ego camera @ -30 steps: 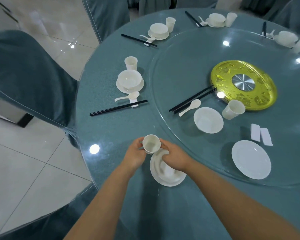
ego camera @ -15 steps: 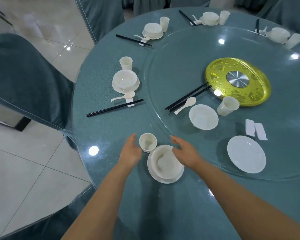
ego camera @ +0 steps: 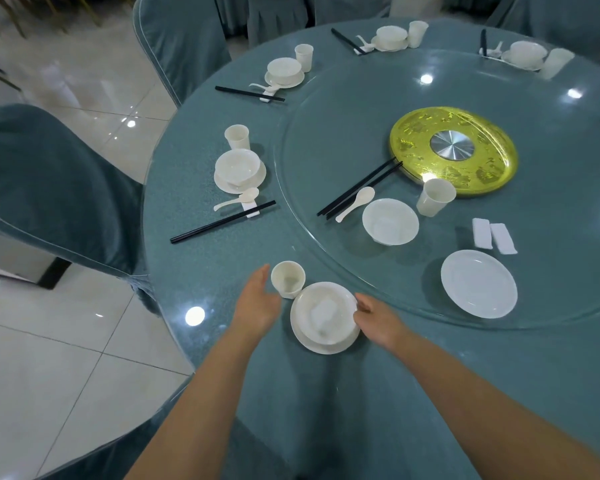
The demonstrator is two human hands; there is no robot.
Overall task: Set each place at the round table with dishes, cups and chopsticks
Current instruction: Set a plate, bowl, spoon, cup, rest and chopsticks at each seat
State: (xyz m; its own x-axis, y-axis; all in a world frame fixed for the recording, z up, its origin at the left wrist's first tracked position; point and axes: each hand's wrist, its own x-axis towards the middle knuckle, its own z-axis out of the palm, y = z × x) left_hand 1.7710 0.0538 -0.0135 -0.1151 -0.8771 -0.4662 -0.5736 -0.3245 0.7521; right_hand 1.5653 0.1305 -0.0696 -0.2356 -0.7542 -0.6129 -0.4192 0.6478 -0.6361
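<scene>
On the teal tabletop [ego camera: 222,271] a bowl [ego camera: 324,311] sits in a plate [ego camera: 326,346] at the near edge, a cup [ego camera: 287,279] upright just beside it (touching or not, unclear). Left hand [ego camera: 257,303] near the cup, right hand [ego camera: 378,317] at the bowl's rim: each grip loose, fingers apart, holding nothing.

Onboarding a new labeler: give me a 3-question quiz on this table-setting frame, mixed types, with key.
1. True or false: the left hand grips the cup at the nearest place.
2. Multiple choice: the loose chopsticks on the glass turntable lie next to a) a spoon b) a fork c) a knife.
3. Fill in: at the nearest place, the bowl sits on a ____.

Key: 1 false, the hand is open beside the cup. 2 a, the spoon. 3 plate; the right hand is open at its rim.
</scene>
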